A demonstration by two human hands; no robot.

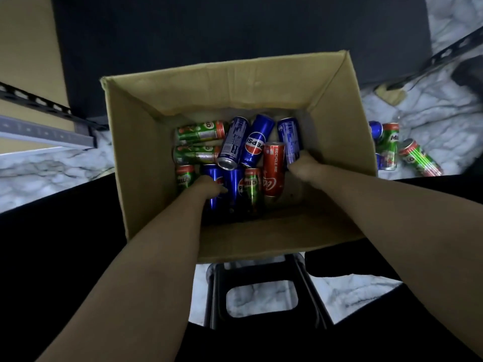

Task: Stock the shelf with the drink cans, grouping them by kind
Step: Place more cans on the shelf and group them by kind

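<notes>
Fingers of both hands are down among the cans in the cardboard box (pixel 136 158), and from the head view they are mostly hidden. The left hand (pixel 209 186) lies on a blue Pepsi can (pixel 213 190) near the box's near-left corner; its fingers look curled over the can, though I cannot tell if they grip it. The right hand (pixel 303 167) reaches the blue can (pixel 288 138) by the right wall, fingertips out of sight, so whether they are clamped on it cannot be told.

Most of the stocking seems left to do. About a dozen cans lie jumbled in the box: green Milo cans (pixel 200 131) along the left wall, Pepsi cans in the middle, one red Coca-Cola can (pixel 273 168) beside the right hand. A few more cans (pixel 392 145), Milo and blue, stand or lie on the marble floor (pixel 52 165) right of the box, unsorted. The shelf itself shows only as a metal rail (pixel 39 129) at the left edge; no can is visible on it.
</notes>
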